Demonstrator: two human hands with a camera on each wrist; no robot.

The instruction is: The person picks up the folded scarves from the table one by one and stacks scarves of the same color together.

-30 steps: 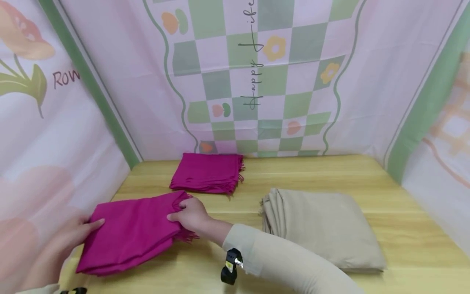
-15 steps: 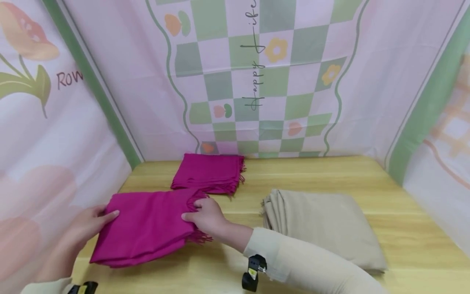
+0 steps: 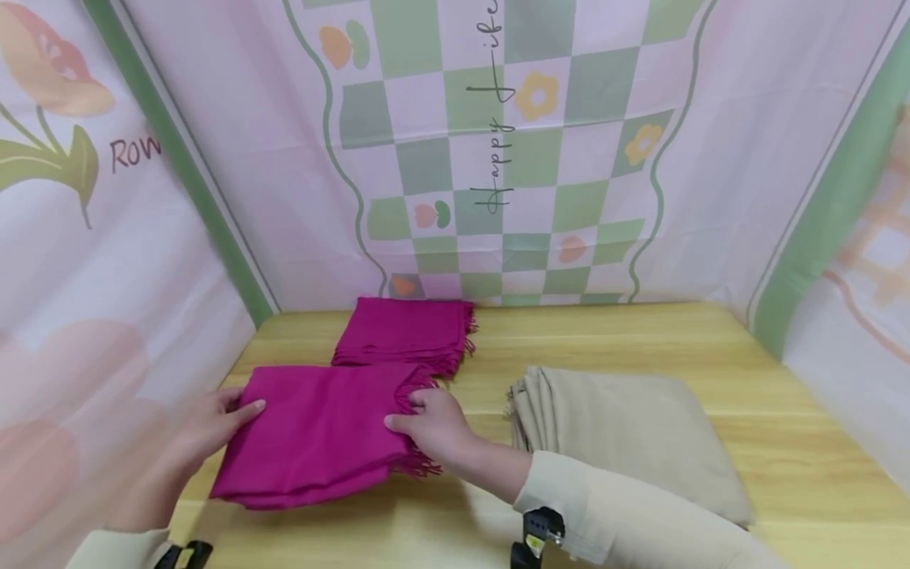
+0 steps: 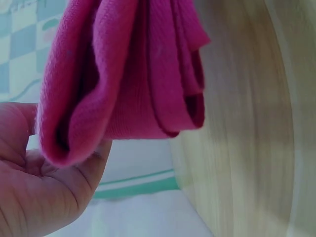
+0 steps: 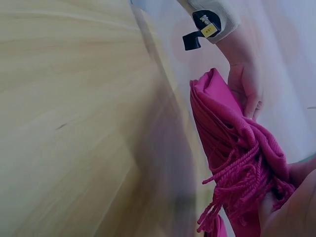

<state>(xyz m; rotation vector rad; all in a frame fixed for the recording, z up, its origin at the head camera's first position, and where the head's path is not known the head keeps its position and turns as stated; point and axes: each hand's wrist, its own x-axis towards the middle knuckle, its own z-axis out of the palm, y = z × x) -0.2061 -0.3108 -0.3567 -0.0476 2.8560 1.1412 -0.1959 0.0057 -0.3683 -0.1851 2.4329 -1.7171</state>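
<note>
Held up over the front left of the table is a folded magenta scarf (image 3: 320, 435) with a fringe at its right end. My left hand (image 3: 213, 431) grips its left edge, thumb on top and fingers underneath. At the fringed edge my right hand (image 3: 437, 423) pinches the cloth between thumb and fingers. The left wrist view shows the folded layers of the scarf (image 4: 128, 79) hanging past the left hand (image 4: 44, 182). In the right wrist view, twisted tassels dangle from the scarf (image 5: 232, 133) beside the right hand (image 5: 294, 207).
A second folded magenta scarf (image 3: 405, 328) lies at the back of the wooden table (image 3: 604, 332), partly behind the held one. To the right lies a thick folded beige cloth (image 3: 633, 435), partly behind my right sleeve. Printed fabric curtains (image 3: 284, 182) enclose the back and sides.
Both hands have carried the held scarf to the right and slightly away from me, nearer the back scarf. Their grip looks the same. The other cloths have stayed in place.
</note>
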